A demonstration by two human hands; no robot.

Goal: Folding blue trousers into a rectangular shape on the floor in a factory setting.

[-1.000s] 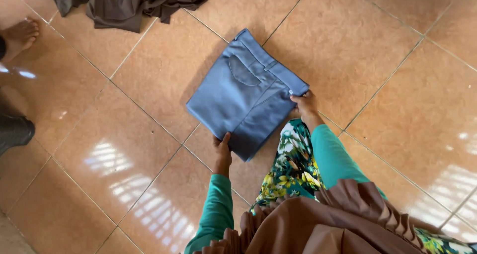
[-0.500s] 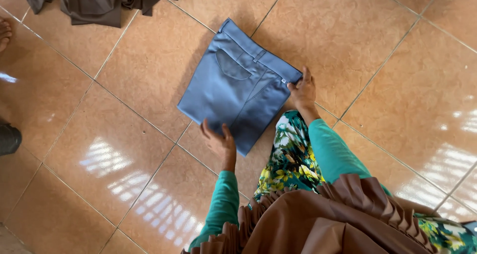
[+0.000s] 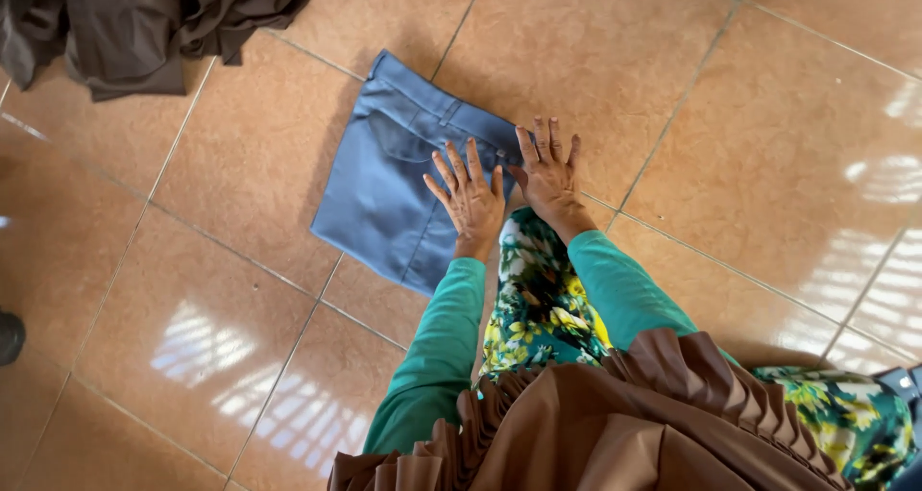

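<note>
Terracotta tile floor [image 3: 768, 116], glossy. Folded blue trousers [image 3: 384, 179] flat at centre. Left hand [image 3: 471, 198] spread, palm down on the folded trousers' right half; right hand [image 3: 549, 174] spread flat at their 3 o'clock edge. Dark cloth heap [image 3: 144, 20] at 10 o'clock, apart.

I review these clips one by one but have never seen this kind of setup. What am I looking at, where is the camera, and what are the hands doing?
The camera sits on a person's head and looks down, so the teal sleeves and flowered clothing at the bottom are that person's own. On the tiled floor lies a folded pair of blue trousers. The left hand lies flat on them, fingers spread. The right hand lies flat on their right edge, partly on the tile. Neither hand grips anything. A heap of dark clothes lies at the top left.
</note>
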